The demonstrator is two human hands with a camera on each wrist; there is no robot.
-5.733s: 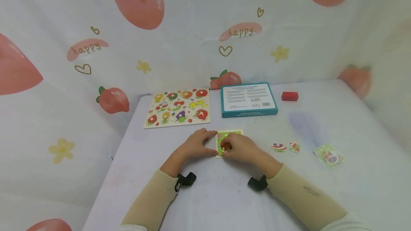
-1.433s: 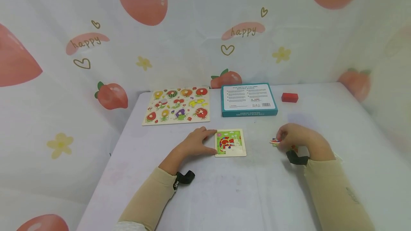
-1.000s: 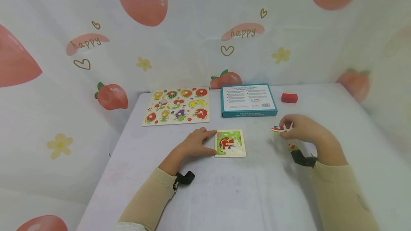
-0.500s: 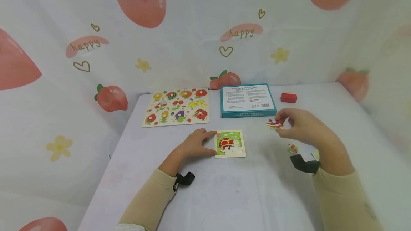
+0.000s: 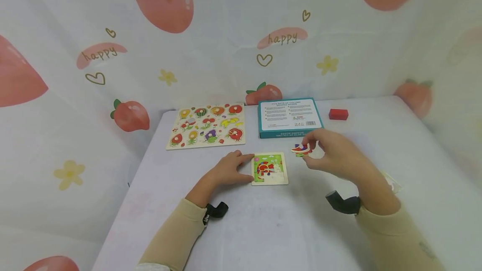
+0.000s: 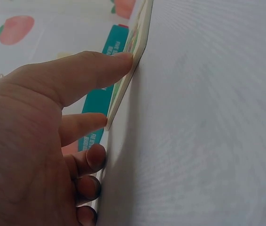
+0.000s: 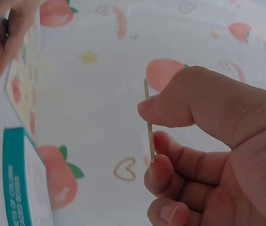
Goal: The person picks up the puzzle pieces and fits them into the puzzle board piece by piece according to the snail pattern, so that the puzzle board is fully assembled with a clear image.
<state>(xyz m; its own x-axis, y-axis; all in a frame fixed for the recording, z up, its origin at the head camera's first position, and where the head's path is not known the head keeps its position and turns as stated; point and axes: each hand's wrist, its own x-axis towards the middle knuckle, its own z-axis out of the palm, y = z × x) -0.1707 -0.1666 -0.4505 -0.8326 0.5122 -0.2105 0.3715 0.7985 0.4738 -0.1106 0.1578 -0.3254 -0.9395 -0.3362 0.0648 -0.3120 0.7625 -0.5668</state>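
Observation:
A small wooden jigsaw puzzle (image 5: pixel 276 177) with a snail picture lies flat on the table, its lower right part bare of pieces. My left hand (image 5: pixel 226 169) rests at its left side, thumb and index finger spread and touching the frame near two corners. The left wrist view shows the thumb (image 6: pixel 100 70) against the frame's edge. My right hand (image 5: pixel 340 154) pinches a red, white and purple puzzle piece (image 5: pixel 301 150) between thumb and fingers, held above the table to the right of the puzzle. Seen edge-on in the right wrist view, that piece (image 7: pixel 147 89) is a thin strip.
Behind the puzzle lie a fruit peg board (image 5: pixel 199 125) on the left and a flat teal box (image 5: pixel 290 117) on the right. A red block (image 5: pixel 338 114) sits right of the box. A green-edged picture card (image 5: pixel 393 182) shows partly behind the right wrist.
The right hand took a puzzle piece from the table at right, lifted it and carried it left toward the puzzle. It now covers the other loose piece. The left hand has stayed put.

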